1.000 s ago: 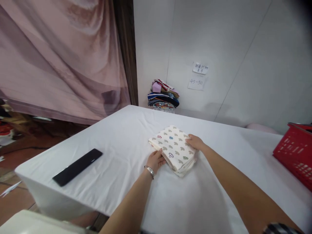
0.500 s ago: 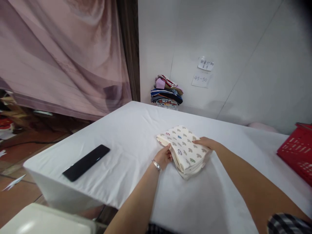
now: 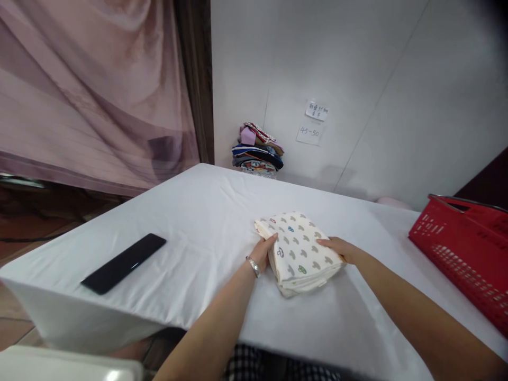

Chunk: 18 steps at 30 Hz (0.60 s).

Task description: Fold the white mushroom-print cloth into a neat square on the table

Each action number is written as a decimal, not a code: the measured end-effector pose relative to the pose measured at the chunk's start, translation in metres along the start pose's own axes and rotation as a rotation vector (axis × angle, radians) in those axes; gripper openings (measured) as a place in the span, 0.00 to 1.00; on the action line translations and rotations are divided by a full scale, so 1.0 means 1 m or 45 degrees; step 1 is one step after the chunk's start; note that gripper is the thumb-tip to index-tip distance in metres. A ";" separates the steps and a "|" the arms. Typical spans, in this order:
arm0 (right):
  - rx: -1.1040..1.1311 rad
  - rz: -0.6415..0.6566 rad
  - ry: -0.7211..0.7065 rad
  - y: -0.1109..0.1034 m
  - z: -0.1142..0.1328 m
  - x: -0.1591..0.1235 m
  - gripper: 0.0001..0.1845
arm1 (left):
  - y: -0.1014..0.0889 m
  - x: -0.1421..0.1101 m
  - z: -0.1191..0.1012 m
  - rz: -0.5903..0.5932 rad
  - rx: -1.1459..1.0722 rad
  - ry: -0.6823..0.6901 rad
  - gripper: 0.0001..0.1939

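A folded cream cloth (image 3: 298, 250) printed with small mushroom shapes lies on the white-covered table (image 3: 198, 222). My left hand (image 3: 263, 252), with a bracelet at the wrist, grips the cloth's left edge, fingers curled under it. My right hand (image 3: 337, 247) holds the cloth's right edge, fingers along the side and thumb on top.
A flat black bar (image 3: 123, 262) lies on the table at the left. A red plastic basket (image 3: 464, 248) stands at the right edge. A pile of folded clothes (image 3: 257, 150) sits at the far corner against the white wall with paper notes (image 3: 311, 123). A pink curtain (image 3: 91, 95) hangs at left.
Both hands have slid to the cloth's two side edges and taken hold of it. The view has shifted, and more of the red basket shows.
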State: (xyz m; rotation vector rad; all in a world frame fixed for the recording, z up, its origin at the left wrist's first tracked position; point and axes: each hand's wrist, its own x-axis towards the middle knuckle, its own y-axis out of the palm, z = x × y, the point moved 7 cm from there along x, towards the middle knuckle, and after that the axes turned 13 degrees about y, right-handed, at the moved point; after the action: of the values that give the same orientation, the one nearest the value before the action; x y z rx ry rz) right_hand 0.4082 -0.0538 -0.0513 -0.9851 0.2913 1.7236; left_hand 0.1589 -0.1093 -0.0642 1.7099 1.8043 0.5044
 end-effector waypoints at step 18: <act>-0.956 -0.860 -0.669 0.026 0.068 -0.042 0.29 | -0.032 0.017 0.009 -0.255 0.335 0.018 0.18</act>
State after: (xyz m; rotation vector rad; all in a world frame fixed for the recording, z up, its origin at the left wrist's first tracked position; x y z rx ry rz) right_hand 0.3563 -0.0502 0.0149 -0.9364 -0.9877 1.3736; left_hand 0.1404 -0.0967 -0.0941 1.6690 2.1002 0.2015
